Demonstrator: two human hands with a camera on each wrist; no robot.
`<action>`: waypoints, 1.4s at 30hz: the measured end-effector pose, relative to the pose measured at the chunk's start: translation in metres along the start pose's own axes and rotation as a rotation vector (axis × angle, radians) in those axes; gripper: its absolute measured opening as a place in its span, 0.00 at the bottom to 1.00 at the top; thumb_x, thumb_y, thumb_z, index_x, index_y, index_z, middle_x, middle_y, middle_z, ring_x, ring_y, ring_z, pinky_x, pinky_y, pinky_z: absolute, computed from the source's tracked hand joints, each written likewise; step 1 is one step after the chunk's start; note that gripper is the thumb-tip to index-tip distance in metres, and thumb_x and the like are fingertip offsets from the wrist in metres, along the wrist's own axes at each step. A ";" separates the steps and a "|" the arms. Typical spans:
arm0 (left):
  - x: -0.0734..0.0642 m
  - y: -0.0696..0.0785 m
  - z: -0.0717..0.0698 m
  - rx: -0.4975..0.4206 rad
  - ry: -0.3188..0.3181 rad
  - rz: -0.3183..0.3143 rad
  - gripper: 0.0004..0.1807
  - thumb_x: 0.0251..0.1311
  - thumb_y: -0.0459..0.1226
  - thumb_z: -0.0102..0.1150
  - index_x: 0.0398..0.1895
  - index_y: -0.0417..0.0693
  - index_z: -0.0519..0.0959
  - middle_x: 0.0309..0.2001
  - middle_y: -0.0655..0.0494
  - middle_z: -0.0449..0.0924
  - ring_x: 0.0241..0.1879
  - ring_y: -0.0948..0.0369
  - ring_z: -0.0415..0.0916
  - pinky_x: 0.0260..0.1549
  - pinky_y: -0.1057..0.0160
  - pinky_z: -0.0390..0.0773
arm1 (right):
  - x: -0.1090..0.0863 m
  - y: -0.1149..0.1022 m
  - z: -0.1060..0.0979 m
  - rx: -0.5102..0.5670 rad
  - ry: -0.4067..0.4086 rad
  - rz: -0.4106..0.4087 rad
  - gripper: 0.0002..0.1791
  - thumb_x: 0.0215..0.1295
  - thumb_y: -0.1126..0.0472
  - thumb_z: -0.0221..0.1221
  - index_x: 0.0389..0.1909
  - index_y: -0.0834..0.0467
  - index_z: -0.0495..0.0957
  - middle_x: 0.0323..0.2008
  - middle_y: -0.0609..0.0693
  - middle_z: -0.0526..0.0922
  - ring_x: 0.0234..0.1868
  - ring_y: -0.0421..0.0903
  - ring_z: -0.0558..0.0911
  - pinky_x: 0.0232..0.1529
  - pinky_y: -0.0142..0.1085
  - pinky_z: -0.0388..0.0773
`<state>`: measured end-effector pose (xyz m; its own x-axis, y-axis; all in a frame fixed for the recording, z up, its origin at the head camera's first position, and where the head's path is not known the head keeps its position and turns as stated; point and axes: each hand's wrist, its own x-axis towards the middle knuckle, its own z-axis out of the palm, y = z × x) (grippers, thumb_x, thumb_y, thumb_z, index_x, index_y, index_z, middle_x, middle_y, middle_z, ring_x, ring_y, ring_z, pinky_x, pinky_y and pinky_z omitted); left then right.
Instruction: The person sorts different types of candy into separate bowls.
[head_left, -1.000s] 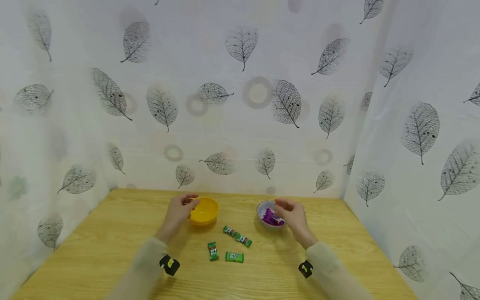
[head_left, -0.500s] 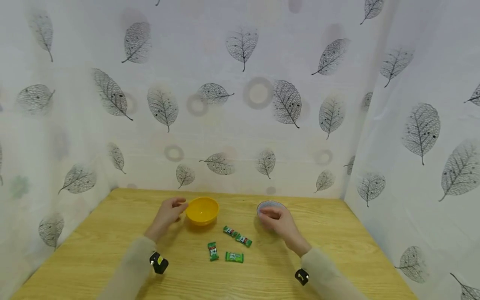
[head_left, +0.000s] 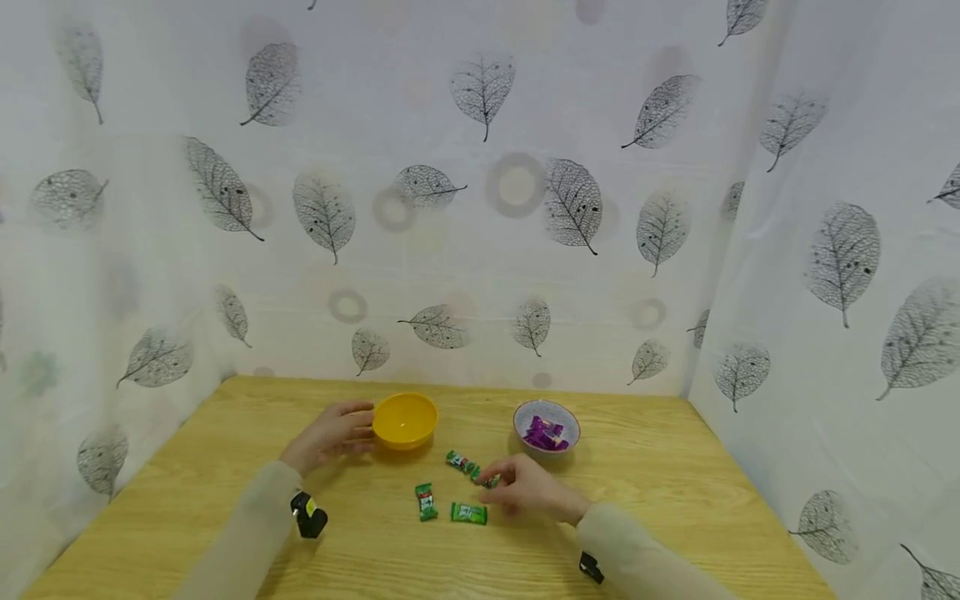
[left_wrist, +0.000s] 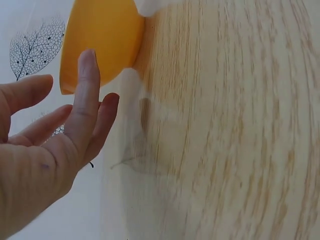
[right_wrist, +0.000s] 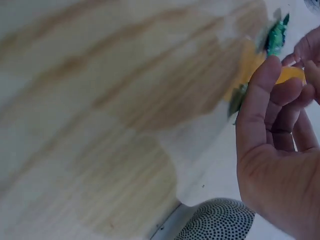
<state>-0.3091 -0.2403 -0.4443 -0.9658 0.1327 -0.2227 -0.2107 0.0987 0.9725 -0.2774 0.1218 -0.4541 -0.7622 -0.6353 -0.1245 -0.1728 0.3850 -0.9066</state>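
Note:
My left hand (head_left: 333,433) is beside the left side of a yellow bowl (head_left: 405,411), fingers extended and slightly bent, holding nothing. In the left wrist view, one finger overlaps the bowl's outer wall (left_wrist: 112,35). My right hand (head_left: 531,490) hovers over the table by the green-wrapped candies, its fingers loosely bent with nothing visible between them. It partly covers one candy (head_left: 487,481). Other green candies lie near: one farther back (head_left: 457,462), one upright in view (head_left: 426,502) and one crosswise (head_left: 468,513). The right wrist view shows a green candy (right_wrist: 276,39) past the fingertips.
A patterned bowl (head_left: 525,406) with purple-wrapped candies (head_left: 545,433) in it stands at the back right, also seen as a dotted bowl wall (right_wrist: 215,225) in the right wrist view. A leaf-printed curtain (head_left: 480,250) encloses the wooden table (head_left: 375,558) at its back and sides.
My right hand has moved from over the patterned bowl toward the green candies, uncovering the purple candies there. My left hand has drawn back leftward from the yellow bowl's rim.

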 end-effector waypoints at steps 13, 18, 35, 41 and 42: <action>0.007 -0.003 0.001 -0.040 -0.049 -0.020 0.32 0.71 0.32 0.49 0.75 0.38 0.54 0.68 0.30 0.61 0.49 0.54 0.79 0.47 0.54 0.83 | 0.006 0.000 0.015 -0.219 -0.040 -0.046 0.15 0.53 0.62 0.72 0.43 0.56 0.86 0.17 0.44 0.70 0.18 0.35 0.64 0.20 0.24 0.61; 0.009 -0.004 0.001 -0.059 -0.055 -0.033 0.32 0.71 0.31 0.47 0.76 0.38 0.52 0.69 0.29 0.58 0.51 0.53 0.78 0.47 0.53 0.83 | 0.006 -0.002 0.015 -0.266 -0.030 -0.035 0.14 0.52 0.63 0.72 0.42 0.54 0.87 0.18 0.43 0.70 0.20 0.35 0.64 0.21 0.25 0.60; 0.013 -0.005 0.004 -0.060 -0.097 -0.053 0.31 0.74 0.33 0.44 0.77 0.39 0.50 0.72 0.32 0.54 0.63 0.45 0.68 0.52 0.48 0.80 | 0.011 0.005 0.010 -0.305 -0.077 -0.048 0.14 0.55 0.63 0.70 0.44 0.53 0.87 0.15 0.40 0.68 0.17 0.35 0.62 0.20 0.24 0.58; 0.013 -0.004 0.006 -0.062 -0.091 -0.066 0.31 0.74 0.34 0.44 0.77 0.39 0.50 0.73 0.33 0.55 0.62 0.47 0.70 0.52 0.48 0.80 | 0.010 0.004 0.011 -0.313 -0.065 -0.048 0.11 0.53 0.63 0.72 0.39 0.54 0.87 0.16 0.40 0.69 0.17 0.34 0.63 0.20 0.24 0.60; 0.013 -0.004 0.006 -0.060 -0.091 -0.065 0.31 0.74 0.34 0.44 0.77 0.39 0.50 0.72 0.33 0.55 0.61 0.47 0.70 0.52 0.48 0.80 | 0.010 0.004 0.011 -0.314 -0.062 -0.045 0.11 0.53 0.63 0.72 0.39 0.54 0.86 0.16 0.40 0.69 0.18 0.34 0.64 0.20 0.24 0.60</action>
<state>-0.3199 -0.2327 -0.4512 -0.9327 0.2173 -0.2879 -0.2836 0.0513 0.9576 -0.2792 0.1098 -0.4630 -0.7113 -0.6924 -0.1204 -0.3972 0.5374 -0.7440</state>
